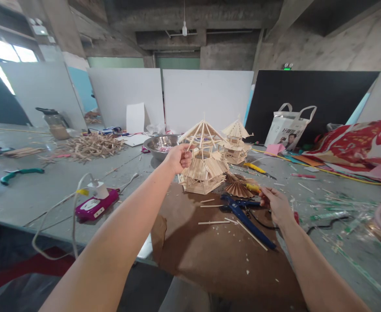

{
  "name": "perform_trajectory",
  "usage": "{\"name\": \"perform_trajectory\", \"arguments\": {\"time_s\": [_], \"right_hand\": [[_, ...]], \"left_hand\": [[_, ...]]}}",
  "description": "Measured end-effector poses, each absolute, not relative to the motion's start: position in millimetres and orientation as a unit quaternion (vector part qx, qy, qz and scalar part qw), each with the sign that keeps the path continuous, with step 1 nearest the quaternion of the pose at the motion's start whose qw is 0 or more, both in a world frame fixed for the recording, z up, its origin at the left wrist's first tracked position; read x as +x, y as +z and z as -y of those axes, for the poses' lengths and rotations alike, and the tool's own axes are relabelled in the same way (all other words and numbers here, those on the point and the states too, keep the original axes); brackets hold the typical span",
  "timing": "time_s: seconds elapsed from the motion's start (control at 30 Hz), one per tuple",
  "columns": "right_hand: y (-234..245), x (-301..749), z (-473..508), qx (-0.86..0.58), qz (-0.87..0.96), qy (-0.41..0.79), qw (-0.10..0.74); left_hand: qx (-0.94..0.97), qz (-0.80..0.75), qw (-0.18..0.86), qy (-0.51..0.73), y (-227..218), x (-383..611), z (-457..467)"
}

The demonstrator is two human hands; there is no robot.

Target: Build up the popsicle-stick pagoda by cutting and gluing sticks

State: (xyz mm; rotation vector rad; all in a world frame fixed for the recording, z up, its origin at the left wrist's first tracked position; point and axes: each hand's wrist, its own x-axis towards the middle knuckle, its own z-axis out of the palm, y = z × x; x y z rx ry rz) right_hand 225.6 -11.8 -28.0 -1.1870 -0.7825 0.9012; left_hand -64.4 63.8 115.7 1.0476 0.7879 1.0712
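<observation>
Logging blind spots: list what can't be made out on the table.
Head view: whether the left hand grips the front stick pavilion; the hand blocks it.
Head view: held end of the yellow object, covered by the right hand.
Head view: lower left of the rear stick pavilion, behind the front one.
Head view: lower right of the metal bowl, behind the left hand.
Head view: fine print on the tote bag, too small.

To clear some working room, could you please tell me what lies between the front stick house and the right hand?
The head view shows brown pleated paper, then a yellow object in the right hand; a blue tool lies nearer the camera.
</observation>
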Motion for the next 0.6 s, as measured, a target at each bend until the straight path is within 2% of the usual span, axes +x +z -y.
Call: {"name": "perform_trajectory", "arguments": {"time_s": [0.6], "right_hand": [[-26.6, 224.7, 11.6, -0.524, 0.347, 0.400, 0.667]], "left_hand": [[0.469, -0.288, 0.670, 0.499, 108.1, -65.6, -61.2]]}}
